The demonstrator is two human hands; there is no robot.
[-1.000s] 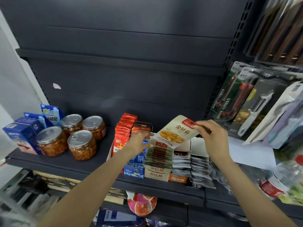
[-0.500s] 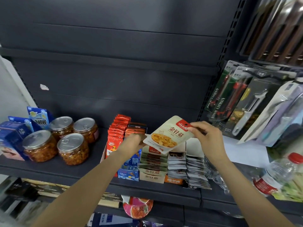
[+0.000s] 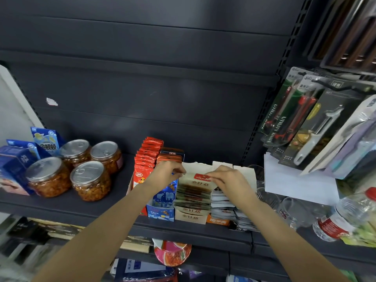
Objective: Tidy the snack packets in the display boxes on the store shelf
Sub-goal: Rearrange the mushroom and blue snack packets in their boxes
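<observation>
While both hands hold one beige mushroom snack packet (image 3: 198,181) by its top edge, it stands at the back of the beige display box (image 3: 190,215) on the store shelf (image 3: 61,206).

Left hand (image 3: 164,174) pinches the packet's upper left corner; right hand (image 3: 227,178) pinches the upper right, by the red logo, fingers curled on the seam. The packet sits upright behind a row of matching packets that fills the box. Just left stands a blue display box (image 3: 161,212) and a row of red packets (image 3: 147,153); just right, black and white sachets (image 3: 223,202) spill forward. Four clear jars (image 3: 89,180) stand further left. The packet looks light, thin and floppy, with slick film that may slide; the stiffer sealed top corners seem the best place to grip it.
</observation>
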